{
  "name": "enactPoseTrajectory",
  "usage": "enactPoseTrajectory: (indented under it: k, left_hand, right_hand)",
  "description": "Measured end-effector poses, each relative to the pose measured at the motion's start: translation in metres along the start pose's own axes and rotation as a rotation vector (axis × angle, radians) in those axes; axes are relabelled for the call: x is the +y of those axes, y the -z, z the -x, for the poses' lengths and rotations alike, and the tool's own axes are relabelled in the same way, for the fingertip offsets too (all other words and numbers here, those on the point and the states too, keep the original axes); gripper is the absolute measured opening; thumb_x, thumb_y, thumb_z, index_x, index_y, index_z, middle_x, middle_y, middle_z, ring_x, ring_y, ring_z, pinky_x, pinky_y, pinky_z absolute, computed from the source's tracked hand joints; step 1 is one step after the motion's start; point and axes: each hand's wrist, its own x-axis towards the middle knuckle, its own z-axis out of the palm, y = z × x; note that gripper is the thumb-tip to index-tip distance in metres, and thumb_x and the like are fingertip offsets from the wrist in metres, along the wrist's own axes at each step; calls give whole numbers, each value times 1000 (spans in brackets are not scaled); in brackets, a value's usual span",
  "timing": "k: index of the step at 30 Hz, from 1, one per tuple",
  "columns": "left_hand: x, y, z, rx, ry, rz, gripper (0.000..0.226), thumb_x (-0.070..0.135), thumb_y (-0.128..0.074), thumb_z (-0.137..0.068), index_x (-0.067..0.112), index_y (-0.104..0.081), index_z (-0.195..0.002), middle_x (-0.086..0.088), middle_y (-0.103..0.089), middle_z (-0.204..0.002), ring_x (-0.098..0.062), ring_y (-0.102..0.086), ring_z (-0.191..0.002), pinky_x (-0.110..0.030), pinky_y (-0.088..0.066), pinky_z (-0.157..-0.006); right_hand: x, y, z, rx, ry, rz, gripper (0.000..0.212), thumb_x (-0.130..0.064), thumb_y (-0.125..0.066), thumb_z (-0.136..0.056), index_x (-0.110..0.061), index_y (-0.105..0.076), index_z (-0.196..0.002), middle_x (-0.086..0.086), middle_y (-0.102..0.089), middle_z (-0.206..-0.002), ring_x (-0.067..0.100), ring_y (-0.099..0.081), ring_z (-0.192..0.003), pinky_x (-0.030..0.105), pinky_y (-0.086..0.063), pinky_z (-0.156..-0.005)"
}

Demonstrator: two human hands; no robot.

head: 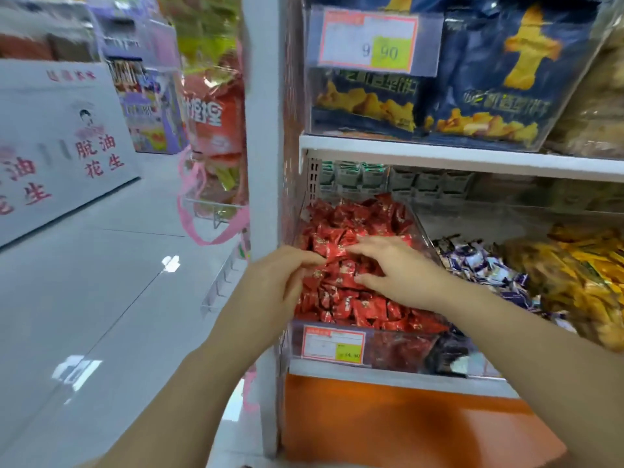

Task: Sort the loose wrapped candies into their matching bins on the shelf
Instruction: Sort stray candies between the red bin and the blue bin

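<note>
A clear plastic bin (pixel 371 349) at the left end of the lower shelf is heaped with red wrapped candies (pixel 351 228). Both my hands are over that heap. My left hand (pixel 273 282) is at the bin's left side, its fingers curled and pinching a red candy (pixel 332 253) at the fingertips. My right hand (pixel 401 271) lies on the pile with fingers spread and fairly straight, touching the candies. To the right, another bin holds purple and white wrapped candies (pixel 486 268), and beyond it sit yellow wrapped sweets (pixel 580 275).
A white shelf board (pixel 439 153) hangs just above the bins, carrying blue snack bags (pixel 489 79) and a price tag (pixel 368 42). A white upright post (pixel 263 130) bounds the bin on the left. The aisle floor (pixel 101 298) opens to the left, with cartons behind.
</note>
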Motion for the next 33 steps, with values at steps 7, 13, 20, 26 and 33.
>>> enactPoseTrajectory:
  k: [7, 13, 20, 26, 33]
  left_hand:
    - [-5, 20, 5, -53, 83, 71, 29, -1, -51, -89, 15, -69, -105, 24, -61, -91, 9, -59, -90, -1, -39, -77]
    - [-16, 27, 15, -76, 170, 60, 25, 9, -59, -91, 32, -68, -96, 20, -66, -91, 5, -58, -89, -3, -39, -74]
    - [-13, 27, 12, -49, 203, 95, 23, 12, -60, -89, 34, -67, -92, 17, -67, -83, 0, -60, -82, -11, -46, -73]
    - [-15, 28, 13, -64, 204, 109, 20, 13, -59, -90, 28, -70, -98, 17, -67, -86, 2, -59, -86, -11, -46, -76]
    - [-18, 30, 14, -99, 216, 118, 20, 13, -58, -91, 29, -69, -98, 21, -65, -87, 6, -57, -89, -7, -43, -77]
  right_hand:
    - [-20, -14, 1, -276, 228, 191, 46, -47, -46, -94, -38, -41, -138, -14, -37, -148, 14, -33, -135, 41, -22, -112]
    - [9, 12, 2, -266, 242, 261, 39, -37, -57, -91, -39, -51, -129, -13, -52, -133, 12, -41, -127, 36, -27, -110]
    - [15, 30, -12, -111, 174, 347, 37, -45, -59, -86, -37, -58, -122, -15, -52, -132, 11, -46, -123, 36, -30, -107]
    - [-5, 0, -36, -49, 214, 404, 41, -50, -54, -88, -35, -55, -127, -13, -50, -134, 15, -41, -124, 39, -31, -106]
    - [21, 14, -29, -13, -9, 510, 27, -46, -58, -84, -39, -63, -110, -11, -50, -129, 18, -40, -122, 38, -29, -101]
